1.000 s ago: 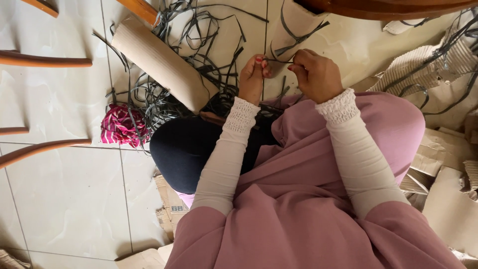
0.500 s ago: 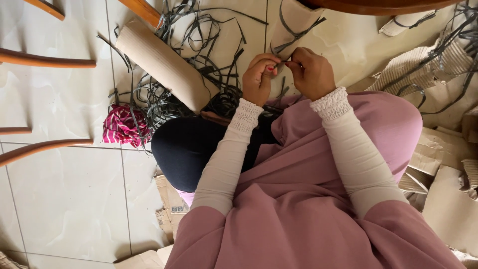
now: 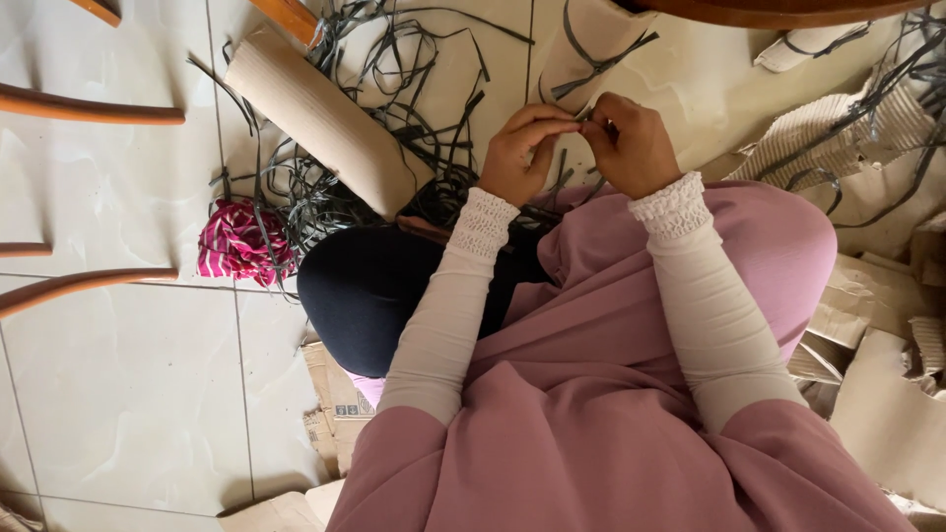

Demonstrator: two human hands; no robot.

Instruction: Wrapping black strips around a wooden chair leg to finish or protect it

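I sit on the shiny tile floor [image 3: 118,394]. A cardboard tube [image 3: 320,123], a mess of dark strips [image 3: 394,69], a pink striped cloth [image 3: 241,246] and torn cardboard pieces [image 3: 887,414] lie on it.

What the left hand [image 3: 520,153] and right hand [image 3: 631,146] pinch is too small to tell (fingertips cover it); the wooden legs [image 3: 89,103] run off the edge.

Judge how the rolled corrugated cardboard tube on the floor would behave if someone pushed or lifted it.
The cardboard tube looks round and lies flat on smooth tile floor, so a sideways push would probably roll it. The dark strips tangled around and under it might snag or drag along. Being a thin corrugated sheet rolled hollow, it is likely light and could crush under a firm grip.
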